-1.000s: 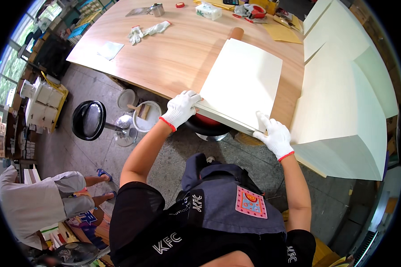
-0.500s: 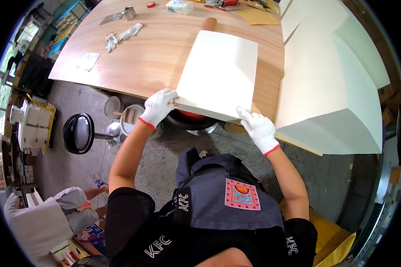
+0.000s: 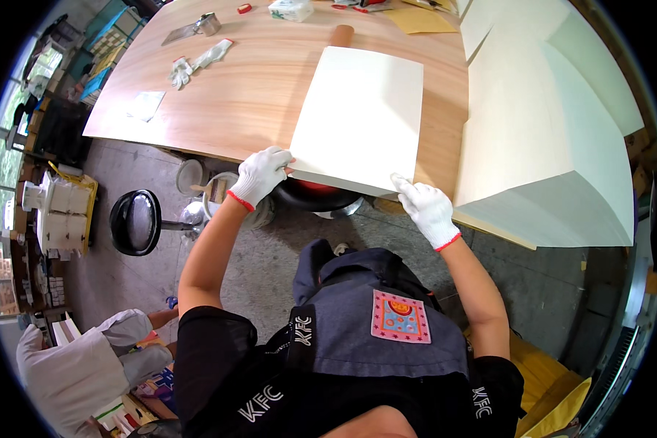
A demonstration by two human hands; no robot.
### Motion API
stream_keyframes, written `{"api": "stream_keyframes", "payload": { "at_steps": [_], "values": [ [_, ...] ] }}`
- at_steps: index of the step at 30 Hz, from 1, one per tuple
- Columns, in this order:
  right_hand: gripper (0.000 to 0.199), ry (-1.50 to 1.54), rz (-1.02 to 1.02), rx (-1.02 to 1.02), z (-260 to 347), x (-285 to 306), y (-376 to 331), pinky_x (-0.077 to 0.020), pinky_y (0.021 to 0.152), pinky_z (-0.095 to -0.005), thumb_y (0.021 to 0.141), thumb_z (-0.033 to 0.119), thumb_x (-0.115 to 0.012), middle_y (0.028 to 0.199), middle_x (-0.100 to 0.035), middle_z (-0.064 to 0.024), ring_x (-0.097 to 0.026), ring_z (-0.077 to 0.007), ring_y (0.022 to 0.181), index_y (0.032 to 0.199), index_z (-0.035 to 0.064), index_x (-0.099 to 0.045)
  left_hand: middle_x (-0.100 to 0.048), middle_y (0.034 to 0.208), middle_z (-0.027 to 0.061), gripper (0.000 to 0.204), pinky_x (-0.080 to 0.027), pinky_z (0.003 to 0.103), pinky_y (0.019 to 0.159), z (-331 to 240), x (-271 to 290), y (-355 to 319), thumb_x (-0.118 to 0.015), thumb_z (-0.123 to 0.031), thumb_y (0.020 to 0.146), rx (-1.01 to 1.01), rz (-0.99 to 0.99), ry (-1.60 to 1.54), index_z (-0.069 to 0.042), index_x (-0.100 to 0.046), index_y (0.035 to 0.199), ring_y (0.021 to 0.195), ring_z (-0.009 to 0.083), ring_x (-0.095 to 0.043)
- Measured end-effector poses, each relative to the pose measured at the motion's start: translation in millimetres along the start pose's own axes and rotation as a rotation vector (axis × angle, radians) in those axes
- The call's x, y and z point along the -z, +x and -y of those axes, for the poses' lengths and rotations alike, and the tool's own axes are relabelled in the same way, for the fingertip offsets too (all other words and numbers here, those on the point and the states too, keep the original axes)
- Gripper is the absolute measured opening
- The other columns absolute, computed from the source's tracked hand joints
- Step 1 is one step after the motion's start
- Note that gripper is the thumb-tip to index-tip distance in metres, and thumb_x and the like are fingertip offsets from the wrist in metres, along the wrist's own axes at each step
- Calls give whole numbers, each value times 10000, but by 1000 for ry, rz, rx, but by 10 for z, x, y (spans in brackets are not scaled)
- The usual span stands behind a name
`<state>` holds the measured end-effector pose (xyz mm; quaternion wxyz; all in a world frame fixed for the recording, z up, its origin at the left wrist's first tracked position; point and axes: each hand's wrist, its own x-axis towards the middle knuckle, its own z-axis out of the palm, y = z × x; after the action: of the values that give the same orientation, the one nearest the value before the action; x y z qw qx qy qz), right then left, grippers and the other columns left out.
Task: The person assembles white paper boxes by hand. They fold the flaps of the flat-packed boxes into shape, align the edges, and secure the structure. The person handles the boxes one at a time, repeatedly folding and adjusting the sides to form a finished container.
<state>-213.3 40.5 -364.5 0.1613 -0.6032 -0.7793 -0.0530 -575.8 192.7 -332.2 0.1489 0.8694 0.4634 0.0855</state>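
The left hand (image 3: 263, 175), in a white knit glove, pinches the near-left corner of a rectangular stack of white sheets (image 3: 361, 117) lying just ahead of the grip on a pale wood-grain table (image 3: 248, 95). The right hand (image 3: 426, 212), gloved alike, touches its near-right corner; whether it pinches, I cannot tell.

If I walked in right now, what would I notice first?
Probably the white paper stack at the near edge of the table, with a gloved left hand and right hand at the stack's near corners. The big cream paper pile at the table's right side stands out next. A black stool stands off to the left.
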Motion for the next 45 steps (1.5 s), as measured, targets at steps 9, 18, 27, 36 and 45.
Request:
{"api": "stream_keyframes", "payload": {
  "at_steps": [9, 18, 27, 36, 45],
  "values": [
    [514, 101, 3, 60, -107, -62, -56, -511, 606, -374, 932, 232, -680, 709, -532, -25, -620, -207, 691, 1433, 240, -568, -678, 952, 79, 176, -538, 431, 775, -6, -84, -53, -746, -210, 840, -89, -88, 53, -116, -715, 986, 897, 318, -678],
    [531, 90, -123, -10, 1, -206, -181, -494, 587, -384, 940, 266, -666, 699, -580, -37, -615, -228, 657, 1456, 259, -541, -680, 923, 137, 136, -537, 487, 744, -190, 114, 67, -687, -247, 840, -73, 108, 247, -119, -679, 886, 904, 363, -680],
    [440, 107, -331, 13, -300, 1445, -531, -522, 643, -385, 933, 338, -678, 792, -635, -59, -639, -259, 712, 1340, 175, -636, -722, 1101, 103, 349, -532, 446, 835, -1410, 1188, 961, -709, -355, 893, -394, 215, 154, -122, -720, 1153, 1029, 316, -685],
    [489, -73, -1077, -926, -1951, 3697, -1582, -542, 852, -392, 949, 467, -660, 1075, -686, -135, -702, -281, 939, 1137, 16, -656, -682, 1231, 106, 378, -513, 389, 972, -4399, 1739, 1215, -751, -108, 841, -1251, -252, -128, -90, -700, 1215, 1133, 311, -641],
    [509, -495, -314, -671, -2605, 4064, -1837, -501, 770, -467, 939, 586, -549, 896, -694, -164, -665, -356, 893, 959, 93, -673, -663, 1214, 128, 305, -512, 405, 935, -6047, 1039, 1853, -606, -185, 938, -1025, -64, 116, -109, -690, 1221, 1080, 305, -653]
  ]
}}
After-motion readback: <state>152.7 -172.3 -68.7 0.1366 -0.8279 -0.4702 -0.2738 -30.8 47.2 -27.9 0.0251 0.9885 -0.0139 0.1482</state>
